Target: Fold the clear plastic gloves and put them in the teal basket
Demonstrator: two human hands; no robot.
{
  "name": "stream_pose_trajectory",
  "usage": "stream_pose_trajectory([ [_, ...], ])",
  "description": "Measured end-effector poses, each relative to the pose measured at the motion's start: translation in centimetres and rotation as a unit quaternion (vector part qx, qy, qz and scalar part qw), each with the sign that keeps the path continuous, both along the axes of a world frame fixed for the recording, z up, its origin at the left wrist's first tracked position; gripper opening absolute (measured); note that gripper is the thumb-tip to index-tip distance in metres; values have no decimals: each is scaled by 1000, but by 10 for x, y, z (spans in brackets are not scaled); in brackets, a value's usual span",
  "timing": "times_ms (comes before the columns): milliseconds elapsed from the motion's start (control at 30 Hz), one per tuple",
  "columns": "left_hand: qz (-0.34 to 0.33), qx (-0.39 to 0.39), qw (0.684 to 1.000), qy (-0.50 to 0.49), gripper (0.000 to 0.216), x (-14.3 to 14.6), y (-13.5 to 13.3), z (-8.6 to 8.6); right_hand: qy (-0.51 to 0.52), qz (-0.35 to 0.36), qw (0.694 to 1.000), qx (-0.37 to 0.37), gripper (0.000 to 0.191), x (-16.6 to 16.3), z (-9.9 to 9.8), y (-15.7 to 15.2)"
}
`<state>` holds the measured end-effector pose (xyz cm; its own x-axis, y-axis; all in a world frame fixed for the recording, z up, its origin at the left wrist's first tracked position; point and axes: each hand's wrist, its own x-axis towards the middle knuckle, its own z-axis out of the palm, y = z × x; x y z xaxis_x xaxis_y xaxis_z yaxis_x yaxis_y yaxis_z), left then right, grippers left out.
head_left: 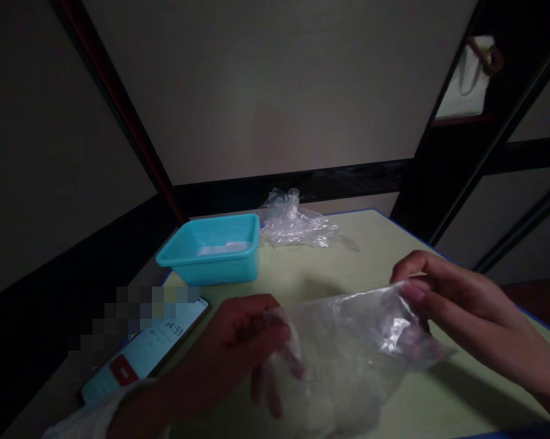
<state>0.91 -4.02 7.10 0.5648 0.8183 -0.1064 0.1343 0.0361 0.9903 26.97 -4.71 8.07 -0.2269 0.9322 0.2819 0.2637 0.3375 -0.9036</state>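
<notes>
A clear plastic bag (343, 353) is stretched between my two hands above the table. My left hand (252, 347) pinches its upper left corner, with some fingers showing behind or through the film. At the upper right corner, my right hand (430, 292) grips the edge between thumb and fingers. The bag looks flat, and its lower part runs toward the bottom of the view. Beyond my hands, a crumpled heap of clear plastic (297, 222) lies at the table's far edge.
A turquoise plastic basin (224, 268) with something whitish inside stands at the back left of the pale yellow table (361, 256). A lit phone (151, 347) lies left of my left hand. Cabinet panels rise behind; a white bag (469, 85) sits on a shelf.
</notes>
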Motion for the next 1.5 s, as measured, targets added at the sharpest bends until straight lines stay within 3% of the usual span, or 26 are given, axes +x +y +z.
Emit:
stream_pose_trajectory([
  [133, 84, -66, 994, 2, 29, 6, 15, -15, 2, 25, 992, -122, 32, -4, -12, 17],
  [367, 121, -96, 985, 80, 24, 12, 38, -45, -12, 48, 970, -237, 19, -9, -60, 48],
  [533, 153, -108, 977, 101, 15, 11, 41, -45, -28, 39, 968, -245, 11, -16, -69, 65],
  [733, 149, -128, 971, 137, 19, 5, 49, -41, -44, 25, 976, -210, 3, -29, -68, 91],
  [833, 137, -84, 973, 164, 27, -1, 51, -43, -47, 13, 980, -190, 3, -29, -66, 96],
  [933, 135, 23, 969, 207, 40, -8, 50, -45, -70, 17, 982, -176, 15, -21, -60, 94],
  [1067, 135, 194, 926, 295, 41, -15, 47, -47, -127, 66, 973, -179, 31, -4, -52, 86],
  [1133, 148, 240, 900, 331, 37, -15, 47, -47, -133, 105, 966, -197, 35, 2, -49, 83],
  [1233, 167, 255, 882, 359, 34, -12, 49, -46, -118, 157, 950, -242, 37, 4, -47, 78],
  [1367, 177, 262, 880, 354, 33, -7, 48, -46, -92, 198, 934, -281, 32, 1, -46, 67],
  [1500, 155, 289, 879, 347, 30, -4, 46, -51, -142, 216, 924, -283, 22, 0, -47, 61],
])
